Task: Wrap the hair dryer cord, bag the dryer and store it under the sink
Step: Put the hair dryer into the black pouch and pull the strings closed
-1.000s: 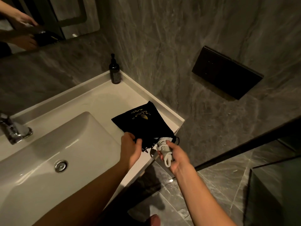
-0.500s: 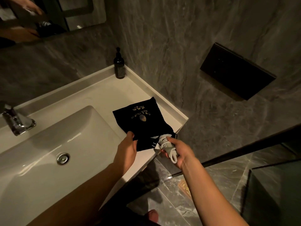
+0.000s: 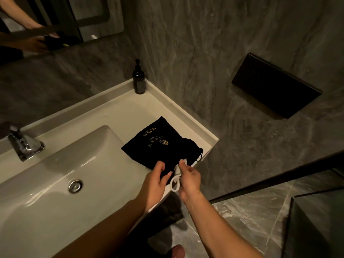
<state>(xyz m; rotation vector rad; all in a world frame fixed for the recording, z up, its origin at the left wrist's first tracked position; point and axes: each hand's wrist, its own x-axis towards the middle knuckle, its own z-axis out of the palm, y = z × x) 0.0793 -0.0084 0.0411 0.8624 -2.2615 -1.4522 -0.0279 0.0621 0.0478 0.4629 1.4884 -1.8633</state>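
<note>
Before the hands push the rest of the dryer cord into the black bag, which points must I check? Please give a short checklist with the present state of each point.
1. Left hand grips the near edge of the black bag: ok.
2. Right hand holds the white cord loop: ok.
3. Cord fully inside the bag: not ok, a loop hangs out between the hands.
4. Dryer body inside the bag: cannot tell, the fabric hides it.
5. Bag rests fully on the counter: not ok; its near end lies at the front edge, by the hands.
6. Soap bottle clear of the work: ok, it stands in the far corner, apart from the bag.
</note>
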